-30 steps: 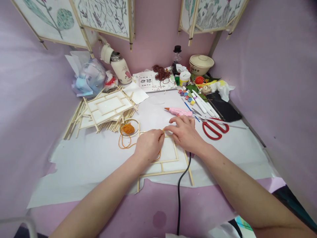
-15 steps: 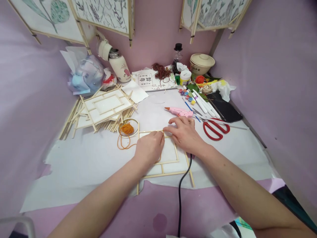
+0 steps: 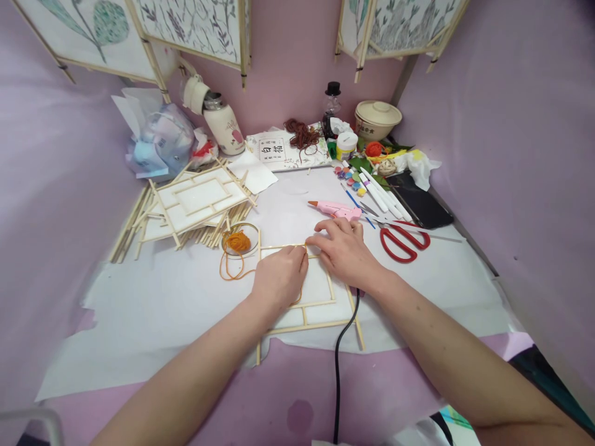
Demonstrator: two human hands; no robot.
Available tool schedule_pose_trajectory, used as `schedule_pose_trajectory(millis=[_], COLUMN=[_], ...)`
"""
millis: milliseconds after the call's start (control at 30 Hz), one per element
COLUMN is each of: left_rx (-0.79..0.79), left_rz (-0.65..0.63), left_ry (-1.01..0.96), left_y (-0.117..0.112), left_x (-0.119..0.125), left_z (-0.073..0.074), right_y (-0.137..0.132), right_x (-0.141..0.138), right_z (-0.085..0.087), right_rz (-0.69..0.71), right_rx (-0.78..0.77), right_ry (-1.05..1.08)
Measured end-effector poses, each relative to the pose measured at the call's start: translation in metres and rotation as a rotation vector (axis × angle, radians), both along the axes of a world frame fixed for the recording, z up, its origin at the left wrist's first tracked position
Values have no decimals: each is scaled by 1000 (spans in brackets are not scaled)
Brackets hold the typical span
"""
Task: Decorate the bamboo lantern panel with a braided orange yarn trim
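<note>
A wooden stick frame backed with white paper lies flat on the table under both hands. My left hand is closed over the frame's upper bar. Orange yarn runs into it from a small ball on the left, and a loop shows below the hand. My right hand rests over the frame's top right part, fingers bent. Its thumb and a finger come together at the top bar, beside the left fingertips, on a small bit of orange yarn. The exact grip is partly hidden.
A pink glue gun lies just beyond my right hand, its black cord crossing the frame's right side. Red-handled scissors and a phone lie right. Stacked stick frames stand left; a flask and book are behind.
Both hands stay at the frame's top bar with hardly any movement. The whole view has shifted very slightly.
</note>
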State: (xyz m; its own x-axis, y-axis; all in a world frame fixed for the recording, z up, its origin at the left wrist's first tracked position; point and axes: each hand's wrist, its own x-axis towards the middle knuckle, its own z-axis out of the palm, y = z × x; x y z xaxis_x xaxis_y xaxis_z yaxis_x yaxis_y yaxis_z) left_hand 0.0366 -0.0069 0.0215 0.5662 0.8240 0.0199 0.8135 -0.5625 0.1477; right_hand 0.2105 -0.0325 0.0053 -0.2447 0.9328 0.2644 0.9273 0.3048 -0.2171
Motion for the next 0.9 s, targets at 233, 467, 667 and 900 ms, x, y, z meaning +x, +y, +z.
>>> schedule_pose_trajectory(millis=[233, 467, 667, 900], left_rx=[16, -2, -3, -14], left_rz=[-8, 10, 2, 8], left_ry=[-21, -19, -18, -25], left_y=[0, 0, 1, 1], left_x=[0, 0, -1, 0], left_z=[0, 2, 1, 2], right_y=[0, 0, -1, 0], right_x=[0, -1, 1, 1], right_z=[0, 2, 2, 1], right_rz=[-4, -3, 23, 29], right_rx=[27, 36, 48, 33], right_ry=[5, 17, 27, 8])
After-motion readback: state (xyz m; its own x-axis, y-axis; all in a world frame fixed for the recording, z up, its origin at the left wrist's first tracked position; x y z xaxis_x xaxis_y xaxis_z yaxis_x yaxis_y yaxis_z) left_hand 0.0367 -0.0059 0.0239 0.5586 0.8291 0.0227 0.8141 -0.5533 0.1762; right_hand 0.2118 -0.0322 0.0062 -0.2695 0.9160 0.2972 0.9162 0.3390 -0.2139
